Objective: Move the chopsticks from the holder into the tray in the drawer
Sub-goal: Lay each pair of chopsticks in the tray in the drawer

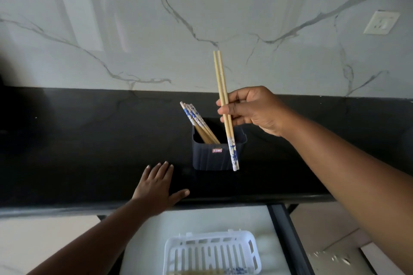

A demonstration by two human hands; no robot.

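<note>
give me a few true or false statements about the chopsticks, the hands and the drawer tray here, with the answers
1. The right hand holds a pair of chopsticks above the dark holder. True.
2. The holder is empty. False: several more chopsticks lean in it, patterned ends up.
3. The left hand grips the holder. False: it lies flat and open on the black counter, left of the holder and apart from it.
4. The white tray sits in the open drawer below the counter edge. True.
5. The held pair has its blue and white patterned ends pointing up. False: the patterned ends point down, the plain tips up.
</note>
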